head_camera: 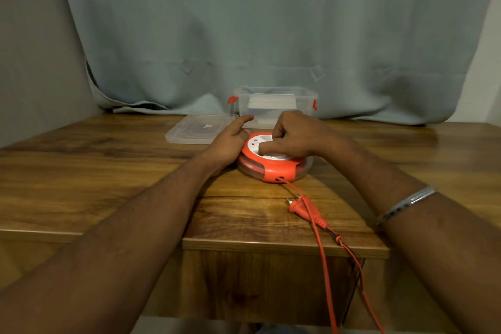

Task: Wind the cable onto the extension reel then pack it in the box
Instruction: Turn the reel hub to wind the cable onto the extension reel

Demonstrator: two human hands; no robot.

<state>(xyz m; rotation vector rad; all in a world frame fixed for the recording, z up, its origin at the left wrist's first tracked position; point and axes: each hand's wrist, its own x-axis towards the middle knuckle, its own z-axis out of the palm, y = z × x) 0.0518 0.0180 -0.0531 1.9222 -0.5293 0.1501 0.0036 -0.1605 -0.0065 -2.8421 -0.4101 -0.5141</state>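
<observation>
Reel: the orange extension reel [273, 160] lies flat on the wooden table [108, 165].
Left hand [230, 141]: spread against the reel's left side, forefinger extended.
Right hand [292, 134]: curled on the white centre, thumb pressing.
Cable [324, 252]: trails off the front edge, plug [303, 209] on the tabletop.
Box [275, 104]: open, behind the reel, lid [200, 129] beside it.

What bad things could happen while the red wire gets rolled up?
1. The cable hangs over the table edge in a loop, so it might snag there as it winds in.
2. The plug lies loose across the cable and may whip or drag along the wood.
3. The left hand only rests on the side of the reel while the right hand turns it, so the reel may slide.
</observation>
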